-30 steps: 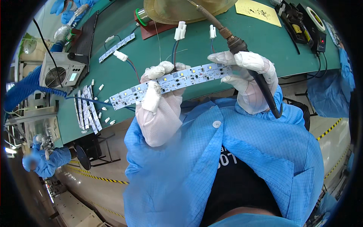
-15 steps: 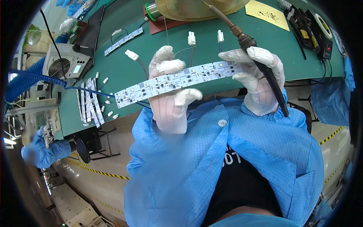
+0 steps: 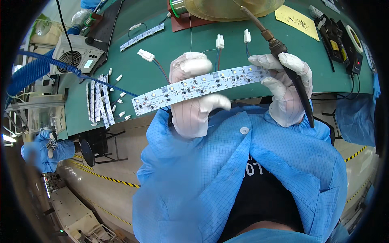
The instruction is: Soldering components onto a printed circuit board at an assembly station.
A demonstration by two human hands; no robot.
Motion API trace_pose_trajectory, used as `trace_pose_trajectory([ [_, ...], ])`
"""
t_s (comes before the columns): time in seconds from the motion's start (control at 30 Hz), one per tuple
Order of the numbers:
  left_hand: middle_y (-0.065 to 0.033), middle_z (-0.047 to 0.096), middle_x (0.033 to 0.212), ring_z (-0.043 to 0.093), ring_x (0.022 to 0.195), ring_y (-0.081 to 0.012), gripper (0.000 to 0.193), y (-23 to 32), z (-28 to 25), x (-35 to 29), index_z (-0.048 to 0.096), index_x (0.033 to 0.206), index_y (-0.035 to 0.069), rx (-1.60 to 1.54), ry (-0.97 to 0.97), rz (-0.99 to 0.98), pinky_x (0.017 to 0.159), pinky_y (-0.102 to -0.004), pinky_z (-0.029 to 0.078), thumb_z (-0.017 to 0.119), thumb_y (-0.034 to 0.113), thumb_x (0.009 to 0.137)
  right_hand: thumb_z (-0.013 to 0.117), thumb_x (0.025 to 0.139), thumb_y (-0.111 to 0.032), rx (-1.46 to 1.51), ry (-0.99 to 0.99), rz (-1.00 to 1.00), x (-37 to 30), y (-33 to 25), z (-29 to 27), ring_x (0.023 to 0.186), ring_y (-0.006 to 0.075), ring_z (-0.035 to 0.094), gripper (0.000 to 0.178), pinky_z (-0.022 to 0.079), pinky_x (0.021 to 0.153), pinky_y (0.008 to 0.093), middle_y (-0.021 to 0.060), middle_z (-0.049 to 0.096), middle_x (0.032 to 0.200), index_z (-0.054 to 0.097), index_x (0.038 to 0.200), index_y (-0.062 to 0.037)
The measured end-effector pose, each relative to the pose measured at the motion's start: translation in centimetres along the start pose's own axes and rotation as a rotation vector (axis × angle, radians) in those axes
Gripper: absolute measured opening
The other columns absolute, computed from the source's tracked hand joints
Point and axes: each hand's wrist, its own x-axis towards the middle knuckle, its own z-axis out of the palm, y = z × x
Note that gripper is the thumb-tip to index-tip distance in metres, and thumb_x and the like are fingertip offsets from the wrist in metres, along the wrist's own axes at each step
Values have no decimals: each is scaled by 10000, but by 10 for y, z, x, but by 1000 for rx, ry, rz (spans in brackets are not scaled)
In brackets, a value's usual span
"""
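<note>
LED circuit strip (image 3: 199, 90) seems light, stiff, fragile, best held by its edges; our right hand (image 3: 285, 96) pinches one end, our left hand (image 3: 190, 115) sits behind, grip unclear.

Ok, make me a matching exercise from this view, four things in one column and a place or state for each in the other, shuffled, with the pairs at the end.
Things
1. soldering iron
2. LED strip
3. yellow sheet
4. pile of strips

Places and states
A. scattered with small dark specks
B. lying on the left side of the green table
C. dark-handled, its tip pointing away from the person
D. raised, one end between thumb and finger of the right hand

Pairs
1-C, 2-D, 3-A, 4-B
</note>
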Motion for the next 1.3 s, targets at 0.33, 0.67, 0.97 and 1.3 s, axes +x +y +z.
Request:
trace_pose_trajectory([
  [0.33, -171, 493, 1157, 528, 1050, -262, 686, -22, 15, -17, 521, 1105, -8, -396, 183, 87, 894, -383, 466, 665, 565, 758, 617, 793, 74, -39, -23, 7, 0, -2, -3, 1015, 336, 625, 404, 538, 850, 419, 216, 624, 1068, 499, 1172, -4],
  [0.67, -44, 632, 945, 578, 792, -101, 619, 8, -22, -3, 584, 1046, -18, -739, -55, -585, 707, -238, 473, 876, 260, 578, 599, 796, 87, -133, -42, -51, 4, -6, -6, 1015, 331, 625, 429, 522, 879, 443, 208, 630, 1059, 477, 1193, -19],
  [0.97, -98, 566, 1030, 560, 892, -147, 550, 2, -45, -26, 538, 1105, -45, -236, 340, -125, 798, -258, 466, 735, 358, 787, 580, 779, 132, -127, -17, -18, 3, -1, -10, 1024, 346, 616, 461, 522, 879, 435, 194, 630, 1071, 475, 1201, -19],
  [1.3, -95, 587, 1000, 549, 906, -141, 586, 0, -39, -24, 551, 1075, -52, -28, 347, -93, 827, -275, 452, 654, 471, 831, 621, 772, 62, -96, 27, -12, 4, -3, -13, 1042, 339, 604, 509, 494, 894, 436, 209, 626, 1065, 438, 1240, -21],
])
